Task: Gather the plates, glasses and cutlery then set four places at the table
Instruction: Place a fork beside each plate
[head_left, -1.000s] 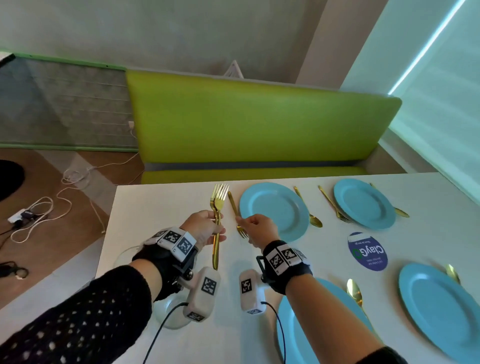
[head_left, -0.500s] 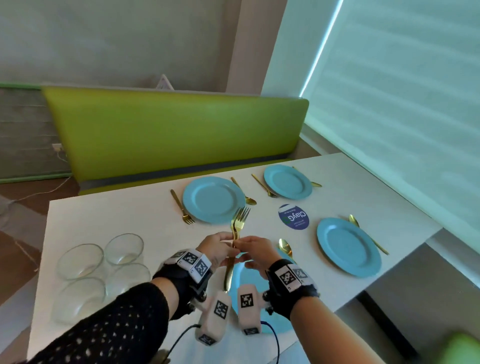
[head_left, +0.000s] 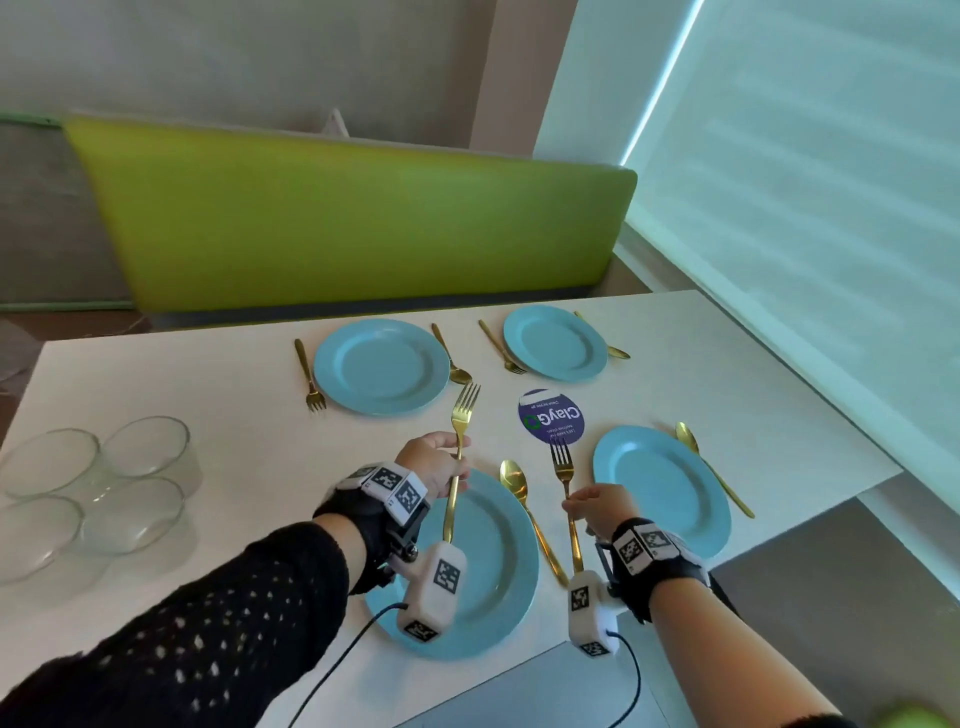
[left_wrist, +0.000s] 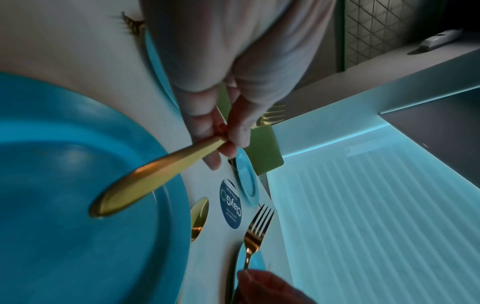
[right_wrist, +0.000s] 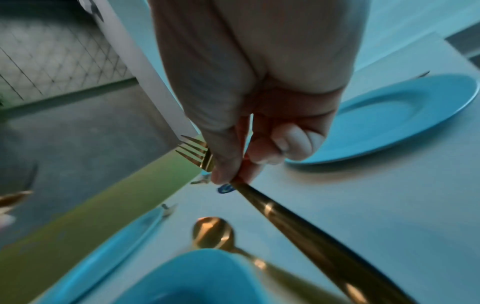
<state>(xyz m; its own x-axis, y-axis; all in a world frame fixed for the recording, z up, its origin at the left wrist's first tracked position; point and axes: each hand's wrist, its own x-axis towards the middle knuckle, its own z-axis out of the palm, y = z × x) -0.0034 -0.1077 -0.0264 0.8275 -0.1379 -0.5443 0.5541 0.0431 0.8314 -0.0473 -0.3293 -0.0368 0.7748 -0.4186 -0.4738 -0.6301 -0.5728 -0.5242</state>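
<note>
Several blue plates lie on the white table (head_left: 218, 395). My left hand (head_left: 434, 462) pinches a gold fork (head_left: 460, 441) by its handle, held above the near plate (head_left: 488, 566), tines pointing away. My right hand (head_left: 597, 506) grips a second gold fork (head_left: 563, 470) between the near plate and the right plate (head_left: 662, 488). In the left wrist view the handle (left_wrist: 145, 176) hangs over the near plate (left_wrist: 64, 226). In the right wrist view my fingers (right_wrist: 233, 164) close round the fork (right_wrist: 285, 216). A gold spoon (head_left: 519, 493) lies right of the near plate.
Two far plates (head_left: 382, 366) (head_left: 555, 343) each have a fork and a spoon beside them. A spoon (head_left: 711, 467) lies right of the right plate. Several glass bowls (head_left: 98, 493) stand at the table's left. A round blue sticker (head_left: 551, 415) sits mid-table. A green bench (head_left: 353, 223) runs behind.
A fork was laid left of the far left plate. Both hands came back to the near plate; my right hand took one of the two forks and moved right with it.
</note>
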